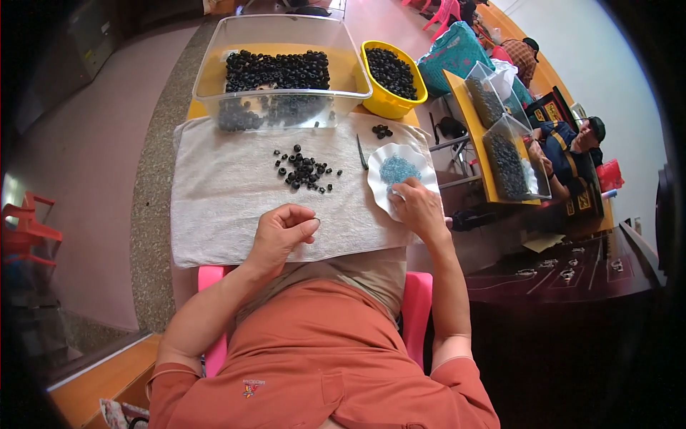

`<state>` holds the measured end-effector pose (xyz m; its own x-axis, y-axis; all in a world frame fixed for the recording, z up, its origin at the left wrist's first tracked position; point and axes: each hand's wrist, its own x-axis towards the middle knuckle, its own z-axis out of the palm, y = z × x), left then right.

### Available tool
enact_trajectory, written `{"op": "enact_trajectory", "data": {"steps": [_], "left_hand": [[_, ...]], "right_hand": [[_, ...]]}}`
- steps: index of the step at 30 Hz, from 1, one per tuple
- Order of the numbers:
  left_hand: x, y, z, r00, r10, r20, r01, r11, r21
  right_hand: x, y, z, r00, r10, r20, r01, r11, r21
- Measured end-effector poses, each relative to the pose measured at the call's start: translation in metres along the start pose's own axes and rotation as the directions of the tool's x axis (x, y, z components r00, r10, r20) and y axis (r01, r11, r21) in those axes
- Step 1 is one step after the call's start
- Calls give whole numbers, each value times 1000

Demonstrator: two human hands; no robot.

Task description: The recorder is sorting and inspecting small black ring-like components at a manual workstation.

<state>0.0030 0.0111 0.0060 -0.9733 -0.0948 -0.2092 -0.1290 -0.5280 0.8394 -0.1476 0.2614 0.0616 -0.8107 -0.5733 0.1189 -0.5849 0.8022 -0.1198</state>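
The person wears a rust-orange short-sleeved shirt [321, 357] with a small embroidered emblem [253, 387] on the chest. The sleeves end above the elbows, leaving both forearms bare. Beige cloth [371, 272] covers the lap below the shirt's hem.

A small assembly workshop: bead-filled clear tubs [282, 79] on worktables, another worker [572, 154] nearby.

The white towel [214, 207] lies bare on its left half and along its near edge. At the far side a clear tub [282, 68] and a yellow bowl [391, 71] bar the way. Loose black beads [306, 169] sit mid-towel, and a white scalloped dish [400, 175] fills the right.
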Motion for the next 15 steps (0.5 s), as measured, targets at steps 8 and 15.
{"op": "enact_trajectory", "data": {"steps": [8, 15], "left_hand": [[2, -3, 0, 1000, -8, -7, 8, 1000, -10], [1, -2, 0, 1000, -8, -21, 8, 1000, -2]], "right_hand": [[12, 9, 19, 995, -1, -96, 10, 995, 97], [12, 10, 19, 997, 6, -83, 5, 991, 134]]}}
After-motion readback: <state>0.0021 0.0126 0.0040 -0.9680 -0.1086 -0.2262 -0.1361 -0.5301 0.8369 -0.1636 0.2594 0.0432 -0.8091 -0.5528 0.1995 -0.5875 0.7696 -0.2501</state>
